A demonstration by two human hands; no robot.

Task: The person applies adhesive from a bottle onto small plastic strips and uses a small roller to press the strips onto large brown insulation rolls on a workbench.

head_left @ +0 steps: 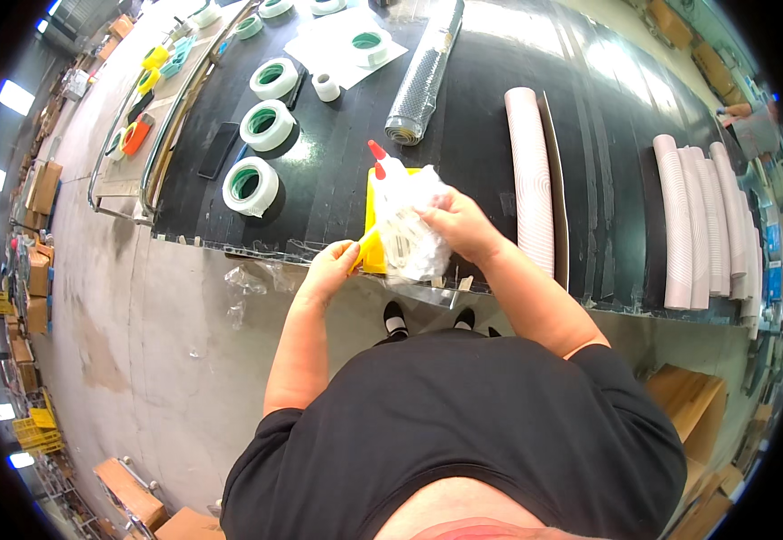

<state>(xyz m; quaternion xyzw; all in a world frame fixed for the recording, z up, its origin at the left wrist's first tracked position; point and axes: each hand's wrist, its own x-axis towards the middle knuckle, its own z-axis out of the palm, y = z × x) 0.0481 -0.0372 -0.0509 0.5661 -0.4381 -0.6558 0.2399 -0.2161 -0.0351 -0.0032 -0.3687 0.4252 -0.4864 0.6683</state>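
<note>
Head view: a person in a black T-shirt stands at a dark counter, both hands brought together over its near edge. The right hand is partly closed, its thumb and curled fingers gripping the right side of a crumpled clear-and-white plastic bag. Two red pointed tips stick out beyond the bag's far end, slanting up to the left; what they are attached to is mostly hidden by the plastic. The left hand is nearly closed, pinching the edge of a flat yellow piece between thumb and fingers; this piece lies behind and to the left of the bag, which covers much of it. To the left, three white tape rolls with green cores form a row running away from the person, with a dark flat slab just beside them. Farther back are a small white roll and a white sheet with another green-cored roll on it. Beyond the bag lies a shiny textured roll. Right of the right hand rests a long pale pink roll, and well apart at the far right sits a group of similar rolls.
</note>
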